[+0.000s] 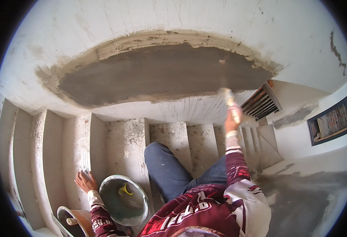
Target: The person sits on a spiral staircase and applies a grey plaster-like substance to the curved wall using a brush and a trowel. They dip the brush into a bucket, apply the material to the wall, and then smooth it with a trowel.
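My right hand (pixel 234 117) is closed round the handle of a paintbrush (pixel 226 94), which is smeared by motion. Its bristle end is by the lower right edge of a long grey patch of plaster (pixel 157 75) on the white wall; I cannot tell whether it touches. On a step to the left, my left hand (pixel 86 182) lies flat with its fingers spread and holds nothing. Just right of it stands a round bucket (pixel 145 205) with a pale rim, containing greyish liquid and a small yellow object (pixel 126 190).
Stained concrete stairs (pixel 122 138) run across below the wall. An orange container (pixel 85 217) with a tool handle in it stands at the lower left. A slatted opening (pixel 261 102) and a dark-framed window (pixel 333 118) are at the right. My legs (pixel 165 166) straddle the steps.
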Action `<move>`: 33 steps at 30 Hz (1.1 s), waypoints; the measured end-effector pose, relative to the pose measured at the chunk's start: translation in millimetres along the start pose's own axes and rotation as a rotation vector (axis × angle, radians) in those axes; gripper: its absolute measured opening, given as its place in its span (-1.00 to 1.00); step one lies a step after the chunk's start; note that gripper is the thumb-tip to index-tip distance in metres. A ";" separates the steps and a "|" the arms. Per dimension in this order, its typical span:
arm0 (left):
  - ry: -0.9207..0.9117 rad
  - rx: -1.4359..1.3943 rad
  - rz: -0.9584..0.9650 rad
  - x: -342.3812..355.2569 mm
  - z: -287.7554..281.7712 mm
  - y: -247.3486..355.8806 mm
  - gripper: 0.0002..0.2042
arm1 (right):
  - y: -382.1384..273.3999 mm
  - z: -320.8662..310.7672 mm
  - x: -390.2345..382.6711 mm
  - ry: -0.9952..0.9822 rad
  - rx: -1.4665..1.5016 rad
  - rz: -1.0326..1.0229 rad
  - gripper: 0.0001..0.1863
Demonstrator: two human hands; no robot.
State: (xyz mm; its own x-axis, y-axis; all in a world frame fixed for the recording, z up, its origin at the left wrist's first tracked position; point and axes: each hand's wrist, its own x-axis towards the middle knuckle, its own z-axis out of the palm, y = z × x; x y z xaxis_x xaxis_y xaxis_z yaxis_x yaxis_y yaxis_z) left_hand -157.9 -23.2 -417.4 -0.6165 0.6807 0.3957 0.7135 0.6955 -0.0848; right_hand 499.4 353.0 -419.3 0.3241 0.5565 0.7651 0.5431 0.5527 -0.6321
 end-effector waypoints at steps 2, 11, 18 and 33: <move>-0.024 0.008 0.008 -1.7 -1.5 0.5 -0.52 | 35.6 -36.8 20.5 0.177 -0.038 0.167 -0.90; -0.032 0.015 0.003 0.3 1.1 -7.2 -0.51 | -63.7 70.8 -26.8 0.241 0.163 0.510 -0.89; -0.083 -0.005 -0.012 8.7 -4.0 2.6 -0.51 | -173.4 132.3 -87.7 -0.181 0.778 0.709 -0.84; 0.027 -0.019 0.010 0.0 -0.5 -3.7 -0.50 | 27.3 -41.9 70.9 0.682 0.614 0.611 -0.75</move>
State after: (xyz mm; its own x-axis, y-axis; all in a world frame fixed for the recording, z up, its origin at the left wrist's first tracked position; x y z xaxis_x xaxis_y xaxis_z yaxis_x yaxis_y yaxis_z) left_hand -160.4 -25.9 -416.7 -0.6007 0.6808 0.4191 0.7256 0.6844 -0.0717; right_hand 569.7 381.6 -377.1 0.8692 0.4861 0.0905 -0.2704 0.6205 -0.7361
